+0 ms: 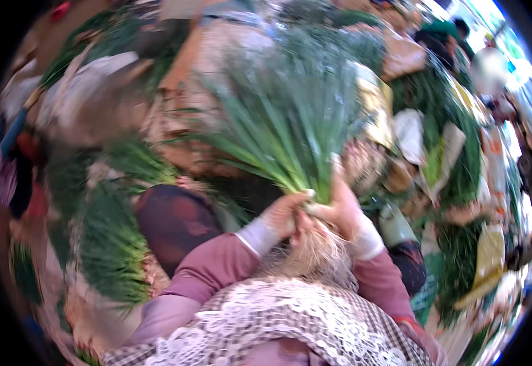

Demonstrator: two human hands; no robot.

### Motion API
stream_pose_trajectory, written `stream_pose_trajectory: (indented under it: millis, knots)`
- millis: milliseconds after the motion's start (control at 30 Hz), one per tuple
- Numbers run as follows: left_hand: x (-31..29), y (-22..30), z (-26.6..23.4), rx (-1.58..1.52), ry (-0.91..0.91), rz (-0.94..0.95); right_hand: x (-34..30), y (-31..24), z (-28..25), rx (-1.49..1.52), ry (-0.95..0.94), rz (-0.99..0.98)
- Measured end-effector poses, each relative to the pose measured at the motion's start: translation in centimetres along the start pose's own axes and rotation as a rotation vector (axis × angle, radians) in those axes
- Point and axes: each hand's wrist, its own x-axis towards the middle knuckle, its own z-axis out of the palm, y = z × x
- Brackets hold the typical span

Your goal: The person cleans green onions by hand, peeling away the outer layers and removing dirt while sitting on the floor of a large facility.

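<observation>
A big bunch of spring onions (296,140) fans out in front of me, its green leaves pointing away and its pale, stringy roots (319,250) hanging toward my lap. My left hand (285,215) is closed round the left side of the bunch, just above the roots. On the other side my right hand (341,207) wraps the same stems, thumb across the front and fingers along the leaves. The two hands nearly meet at the white stem bases. Part of the fingers is hidden behind the bunch.
More spring onions (110,244) lie in a heap by my left knee (177,226). Farther right are another green pile (464,165), a white bag (408,135) and a yellow sack (488,259). A person (13,171) is at the far left, another (449,36) at the back right.
</observation>
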Motion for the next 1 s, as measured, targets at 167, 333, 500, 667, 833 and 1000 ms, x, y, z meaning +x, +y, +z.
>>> stream_pose_trajectory:
  millis: [167, 333, 500, 667, 833, 1000]
  knots:
    - [-0.2, -1.8, 3.1, -0.038, -0.092, -0.119, -1.9, -5.5, -2.2, -0.115, -0.095, 0.172]
    - [-4.9, -0.8, 7.7, 0.067, -0.215, 0.319, -0.6, -12.7, 0.2, 0.464, -0.055, 0.098]
    - [-11.1, 3.3, 11.8, -0.087, -0.388, 0.451, -0.3, -18.3, 2.7, 0.685, -0.216, 0.092]
    - [-17.6, 7.4, 10.9, 0.006, -0.268, 0.888, 0.0, -19.0, 7.2, 0.808, -0.525, 0.192]
    - [-24.5, 12.8, 9.3, 0.194, -0.106, 1.16, 0.2, -19.2, 8.1, 0.786, -0.635, 0.299]
    - [-35.2, 15.3, 2.7, 0.421, 0.049, 1.201, 0.8, -19.5, 7.8, 0.671, -0.519, 0.176]
